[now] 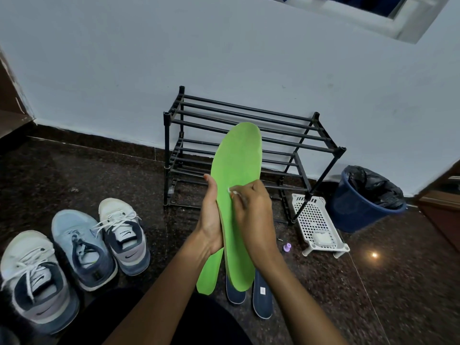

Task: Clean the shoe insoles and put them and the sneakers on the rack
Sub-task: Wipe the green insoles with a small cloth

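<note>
My left hand grips a bright green insole by its left edge and holds it upright in front of the black shoe rack. My right hand pinches a small white wipe and presses it on the insole's face. A second green insole lies on the floor below my left wrist. Two dark blue insoles lie on the floor under my right forearm. Three sneakers stand at the left on the floor, two white and grey, one light blue.
A white perforated tray holding a small white object lies by the rack's right leg. A blue bin with a black liner stands at the right. A small purple cap lies on the dark stone floor. The wall is behind the rack.
</note>
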### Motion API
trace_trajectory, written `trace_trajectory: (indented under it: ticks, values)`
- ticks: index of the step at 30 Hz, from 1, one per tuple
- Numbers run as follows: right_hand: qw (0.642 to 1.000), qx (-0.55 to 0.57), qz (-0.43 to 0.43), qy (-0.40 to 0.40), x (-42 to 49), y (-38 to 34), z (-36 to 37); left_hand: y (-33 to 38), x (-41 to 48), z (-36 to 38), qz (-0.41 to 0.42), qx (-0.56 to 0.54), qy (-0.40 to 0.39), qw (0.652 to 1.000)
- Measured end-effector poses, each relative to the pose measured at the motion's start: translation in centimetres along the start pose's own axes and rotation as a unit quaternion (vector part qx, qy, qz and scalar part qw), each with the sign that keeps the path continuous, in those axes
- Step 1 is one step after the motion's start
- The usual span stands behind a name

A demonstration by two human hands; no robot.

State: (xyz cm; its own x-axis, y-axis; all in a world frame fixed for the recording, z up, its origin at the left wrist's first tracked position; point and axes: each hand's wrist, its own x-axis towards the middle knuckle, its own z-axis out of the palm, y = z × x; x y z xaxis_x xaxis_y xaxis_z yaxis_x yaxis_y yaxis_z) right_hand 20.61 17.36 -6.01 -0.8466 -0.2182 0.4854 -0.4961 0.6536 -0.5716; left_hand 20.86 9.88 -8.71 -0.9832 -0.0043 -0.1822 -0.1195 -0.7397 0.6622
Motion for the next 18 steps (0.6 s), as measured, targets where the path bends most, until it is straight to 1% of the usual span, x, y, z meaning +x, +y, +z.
trace_trajectory:
  ticks: [4, 8, 15, 18]
  values:
    - [0.999, -0.038, 0.009, 0.036, 2.1, 1.4, -0.3, 0.0, -0.1, 0.1, -0.002, 0.013, -0.020, 1.000]
    - [0.996, -0.050, 0.040, 0.057, 2.9, 2.5, -0.6, 0.0, -0.2, -0.1, -0.016, 0.034, -0.019, 0.999]
    - [0.999, -0.043, -0.013, 0.005, 0.1, 1.7, 0.0, 0.4, 0.1, -0.1, -0.015, 0.013, -0.015, 1.000]
    - [0.999, -0.043, -0.006, 0.004, 0.5, 2.0, -0.4, 0.3, 0.1, 0.1, -0.022, 0.014, -0.019, 0.999]
